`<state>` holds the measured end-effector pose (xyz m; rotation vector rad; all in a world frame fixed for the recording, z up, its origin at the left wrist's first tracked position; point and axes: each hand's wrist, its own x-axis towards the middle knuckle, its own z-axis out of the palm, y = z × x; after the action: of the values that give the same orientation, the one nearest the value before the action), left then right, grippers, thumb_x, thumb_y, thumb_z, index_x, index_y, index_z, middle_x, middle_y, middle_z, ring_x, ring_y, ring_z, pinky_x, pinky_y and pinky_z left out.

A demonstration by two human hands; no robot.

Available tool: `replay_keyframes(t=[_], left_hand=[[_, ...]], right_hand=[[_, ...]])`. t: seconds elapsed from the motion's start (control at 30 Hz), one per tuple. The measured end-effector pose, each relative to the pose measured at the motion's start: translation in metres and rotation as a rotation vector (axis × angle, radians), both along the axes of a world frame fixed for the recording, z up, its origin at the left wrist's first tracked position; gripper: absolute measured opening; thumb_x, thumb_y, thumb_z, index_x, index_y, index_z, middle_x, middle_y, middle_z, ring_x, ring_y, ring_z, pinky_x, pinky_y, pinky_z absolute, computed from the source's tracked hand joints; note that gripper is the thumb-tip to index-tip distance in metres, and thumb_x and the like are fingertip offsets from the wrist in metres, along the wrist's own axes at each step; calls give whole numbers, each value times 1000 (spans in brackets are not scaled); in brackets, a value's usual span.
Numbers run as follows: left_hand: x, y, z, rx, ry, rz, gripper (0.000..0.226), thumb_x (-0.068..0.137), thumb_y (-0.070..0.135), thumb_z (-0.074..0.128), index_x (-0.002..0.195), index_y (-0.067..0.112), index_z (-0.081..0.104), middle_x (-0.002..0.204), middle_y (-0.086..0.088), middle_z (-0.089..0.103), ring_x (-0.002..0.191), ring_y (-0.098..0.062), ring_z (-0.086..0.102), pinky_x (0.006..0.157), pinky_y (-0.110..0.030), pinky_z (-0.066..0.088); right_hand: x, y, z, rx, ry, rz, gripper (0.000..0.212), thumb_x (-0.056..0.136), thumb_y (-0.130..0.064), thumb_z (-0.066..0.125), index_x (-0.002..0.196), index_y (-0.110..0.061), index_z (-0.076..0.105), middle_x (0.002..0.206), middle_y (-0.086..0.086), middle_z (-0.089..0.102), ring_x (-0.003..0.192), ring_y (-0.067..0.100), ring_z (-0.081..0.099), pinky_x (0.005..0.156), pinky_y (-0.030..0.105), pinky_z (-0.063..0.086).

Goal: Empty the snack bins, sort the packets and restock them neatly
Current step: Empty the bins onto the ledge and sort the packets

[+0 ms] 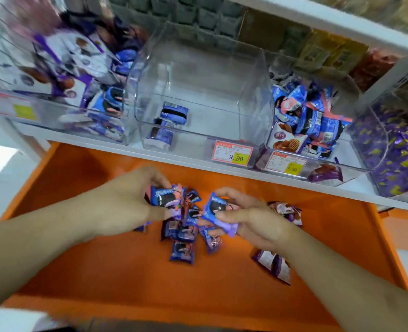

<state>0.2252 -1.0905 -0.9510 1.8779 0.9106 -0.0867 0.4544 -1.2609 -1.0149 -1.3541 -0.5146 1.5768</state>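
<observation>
We note each hand pinching 1 blue cookie packet: left hand (136,202) on packet (165,197), right hand (248,221) on another (216,209), above the orange tray (102,271).

Both my forearms reach forward from the lower corners, bare, converging toward the middle. Left hand (136,200): back of hand up, fingers curled, thumb and fingertips pinching a blue packet (164,196) at its far side. Right hand (248,219): just beside the left, not touching it, palm turned inward, thumb on top, fingers wrapped under a second blue packet (216,212). Wrists roughly level, the right slightly nearer me. Fingertip detail is motion-blurred on both hands.
</observation>
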Motion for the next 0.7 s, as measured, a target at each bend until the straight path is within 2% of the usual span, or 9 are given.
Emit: replay_keyframes(t=[0.1, 0.17, 0.23, 0.33, 0.37, 0.43, 0.5, 0.57, 0.7], left_hand=[[-12, -3, -9, -56, -50, 9, 39, 78, 19, 90, 107, 29, 65, 103, 8, 72, 72, -14, 74, 64, -28, 61], [-19, -2, -15, -115, -77, 53, 39, 80, 6, 87, 108, 21, 65, 99, -1, 73, 79, -25, 76, 69, -36, 65], [-25, -2, -24, -130, -76, 56, 41, 80, 4, 86, 110, 20, 63, 97, -8, 74, 82, -32, 76, 73, -44, 65], [-31, 1, -37, -82, 19, 1, 52, 78, 21, 90, 114, 37, 56, 97, -8, 73, 69, -20, 72, 66, -38, 61], [-31, 0, -38, -41, 78, -13, 57, 79, 24, 89, 119, 38, 52, 101, -4, 70, 72, -14, 70, 66, -34, 60], [-30, 2, -40, 22, 138, -26, 67, 81, 24, 88, 132, 34, 46, 115, 1, 63, 97, -14, 70, 83, -36, 61], [-28, 8, -36, 117, 207, -65, 73, 82, 31, 85, 140, 31, 40, 125, -1, 60, 110, -21, 67, 91, -41, 59], [-28, 18, -25, 215, 260, -95, 71, 86, 40, 79, 143, 32, 37, 133, 1, 56, 114, -20, 65, 93, -38, 58], [-27, 33, -6, 232, 205, -74, 59, 90, 43, 75, 139, 36, 43, 135, 15, 55, 115, -8, 61, 87, -28, 56]], right_hand=[[-43, 27, 16, 68, -88, 64, 47, 95, 0, 72, 138, -9, 57, 141, 26, 58, 120, 49, 66, 94, 58, 59], [-63, 39, 18, 63, -224, 107, 46, 91, 0, 77, 133, -15, 64, 142, 12, 60, 115, 38, 71, 86, 53, 63], [-75, 45, 14, 26, -311, 130, 46, 88, -1, 81, 128, -20, 70, 137, 3, 63, 105, 27, 75, 79, 47, 66], [-83, 47, -3, -28, -313, 76, 37, 84, -1, 84, 115, -19, 75, 127, 4, 70, 91, 19, 77, 67, 36, 65], [-83, 48, -12, -38, -316, 52, 35, 83, -1, 86, 111, -20, 77, 124, 3, 72, 90, 15, 76, 65, 32, 64], [-77, 48, -37, -73, -396, 45, 34, 80, -5, 89, 106, -23, 78, 122, -1, 74, 98, 6, 74, 66, 23, 60], [-66, 46, -64, -133, -473, 50, 34, 77, -11, 93, 104, -27, 79, 127, -1, 72, 105, 13, 73, 69, 30, 62], [-52, 40, -93, -218, -557, 60, 33, 77, -15, 93, 103, -29, 78, 129, -2, 71, 102, 18, 74, 69, 40, 64], [-34, 27, -131, -373, -746, 182, 45, 81, -16, 88, 112, -40, 67, 128, -5, 64, 98, 18, 72, 73, 41, 65]])
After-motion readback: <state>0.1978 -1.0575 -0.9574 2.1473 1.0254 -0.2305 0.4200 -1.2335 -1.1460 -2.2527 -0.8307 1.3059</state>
